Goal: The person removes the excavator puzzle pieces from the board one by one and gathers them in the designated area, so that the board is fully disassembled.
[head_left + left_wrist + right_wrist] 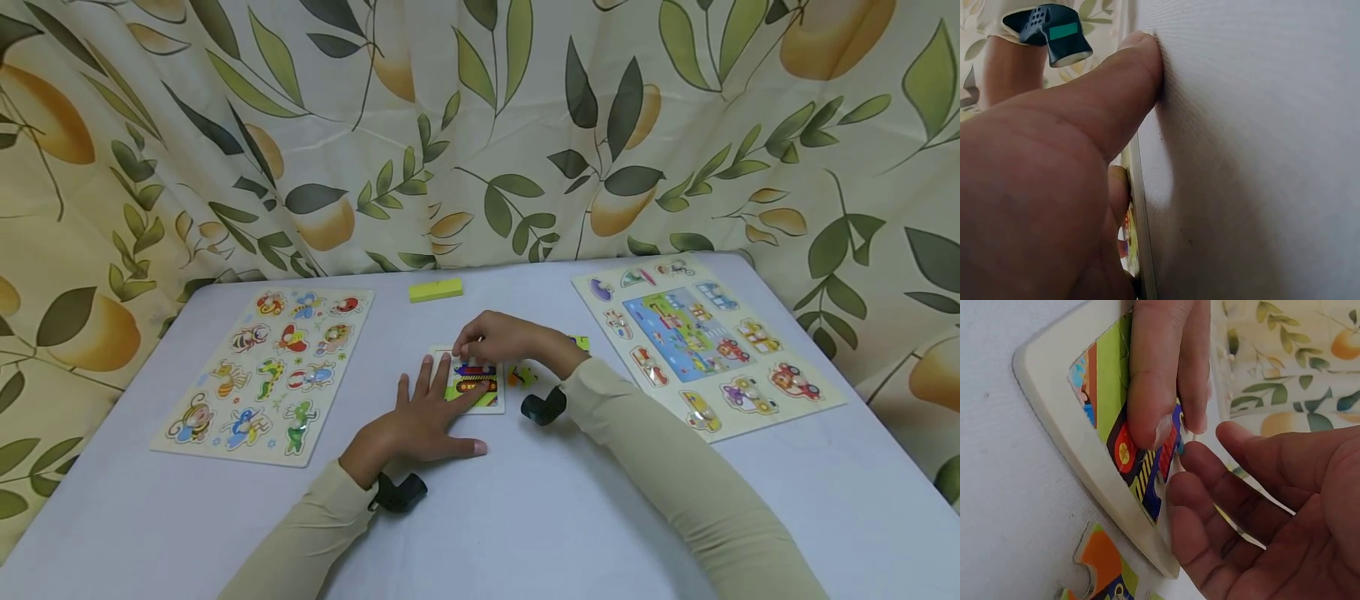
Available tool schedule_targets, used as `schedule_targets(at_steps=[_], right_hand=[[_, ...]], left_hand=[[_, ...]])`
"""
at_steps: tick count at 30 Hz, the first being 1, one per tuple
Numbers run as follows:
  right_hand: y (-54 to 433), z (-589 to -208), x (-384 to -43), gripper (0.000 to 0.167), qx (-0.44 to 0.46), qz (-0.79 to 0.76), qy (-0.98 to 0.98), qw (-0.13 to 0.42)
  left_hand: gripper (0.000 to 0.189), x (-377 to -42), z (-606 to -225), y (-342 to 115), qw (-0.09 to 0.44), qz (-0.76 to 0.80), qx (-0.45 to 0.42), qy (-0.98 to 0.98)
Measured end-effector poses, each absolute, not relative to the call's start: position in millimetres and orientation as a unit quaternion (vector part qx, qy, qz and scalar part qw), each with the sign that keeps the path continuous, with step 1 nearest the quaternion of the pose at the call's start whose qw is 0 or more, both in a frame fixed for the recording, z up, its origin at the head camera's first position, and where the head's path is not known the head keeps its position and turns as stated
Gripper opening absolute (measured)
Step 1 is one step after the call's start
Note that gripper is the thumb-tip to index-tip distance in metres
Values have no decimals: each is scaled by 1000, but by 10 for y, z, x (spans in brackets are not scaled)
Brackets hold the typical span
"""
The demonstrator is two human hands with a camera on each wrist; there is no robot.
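Note:
A small jigsaw board (491,409) with a pale frame lies mid-table, its picture showing a red and dark vehicle on green. My left hand (420,421) lies spread over its left part, fingers on the picture and thumb on the cloth. In the right wrist view, two left fingers (1154,381) rest on the fitted picture. Over the board's far edge is my right hand (502,337), fingers bent and tips close to the puzzle (1147,469). Whether it pinches a piece is hidden. Loose jigsaw pieces (522,375) lie right of the board, partly under the right wrist.
On the left lies a board of insect pieces (318,433); on the right, a larger board of vehicle pieces (600,292). A yellow-green block (437,290) sits toward the back. A patterned curtain (480,167) hangs behind the white-covered table (510,533). Each wrist wears a black camera.

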State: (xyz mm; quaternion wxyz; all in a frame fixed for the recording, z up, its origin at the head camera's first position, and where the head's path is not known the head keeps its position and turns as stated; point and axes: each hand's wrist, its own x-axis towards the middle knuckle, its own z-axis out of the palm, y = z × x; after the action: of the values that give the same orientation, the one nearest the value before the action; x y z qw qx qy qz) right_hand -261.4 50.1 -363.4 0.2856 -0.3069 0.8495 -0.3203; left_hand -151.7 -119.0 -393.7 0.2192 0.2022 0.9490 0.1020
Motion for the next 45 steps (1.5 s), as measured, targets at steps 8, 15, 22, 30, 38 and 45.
schedule_targets(at_steps=[8, 15, 22, 30, 38, 45], right_hand=[[513, -3635, -2618, 25, -316, -325, 846, 281], [514, -3634, -2611, 24, -316, -336, 842, 279], [517, -3649, -2605, 23, -315, -346, 836, 287], [515, -3641, -2602, 24, -317, -344, 837, 284], [498, -3632, -2608, 22, -315, -363, 833, 274], [474, -3700, -2591, 24, -320, -379, 827, 264]], left_hand=[[85, -1527, -3970, -1202, 220, 107, 202, 948], [86, -1528, -3970, -1205, 222, 110, 198, 948], [88, -1530, -3954, -1195, 226, 111, 194, 948], [89, -1536, -3925, -1181, 230, 112, 191, 948], [88, -1536, -3897, -1175, 236, 109, 189, 947], [88, -1533, -3911, -1184, 229, 110, 198, 947]])
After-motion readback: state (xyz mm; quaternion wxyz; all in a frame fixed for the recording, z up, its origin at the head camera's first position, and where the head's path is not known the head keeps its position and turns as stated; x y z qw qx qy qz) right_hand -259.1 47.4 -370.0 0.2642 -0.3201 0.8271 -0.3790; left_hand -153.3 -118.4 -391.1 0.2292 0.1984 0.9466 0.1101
